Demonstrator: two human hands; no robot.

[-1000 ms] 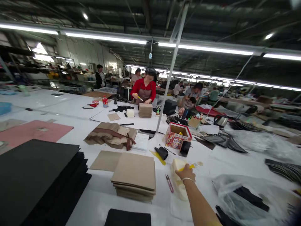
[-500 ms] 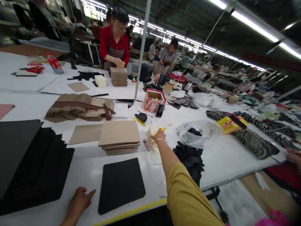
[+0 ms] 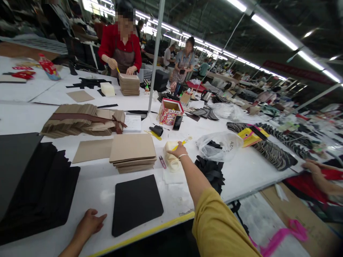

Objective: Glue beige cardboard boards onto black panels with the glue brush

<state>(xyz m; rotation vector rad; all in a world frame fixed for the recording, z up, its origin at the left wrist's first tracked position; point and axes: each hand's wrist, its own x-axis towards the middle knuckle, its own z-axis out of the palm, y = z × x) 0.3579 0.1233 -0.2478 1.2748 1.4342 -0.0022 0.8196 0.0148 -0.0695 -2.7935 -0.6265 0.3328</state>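
White worktable (image 3: 249, 180), snips (image 3: 162, 162) between boards (image 3: 133, 147) and right fingers (image 3: 173, 152), pole (image 3: 156, 57) beyond

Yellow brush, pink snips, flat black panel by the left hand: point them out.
Yellow brush (image 3: 184, 141), head view: handle near the bristles.
Pink snips (image 3: 163, 164), head view: handles.
Black panel (image 3: 137, 205), head view: middle of its top.

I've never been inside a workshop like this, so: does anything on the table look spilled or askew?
Perhaps the jumbled black pieces, heaped loosely beside the clear plastic bag, as if spilled. The tied tan bundle also leans, its pieces fanned out.
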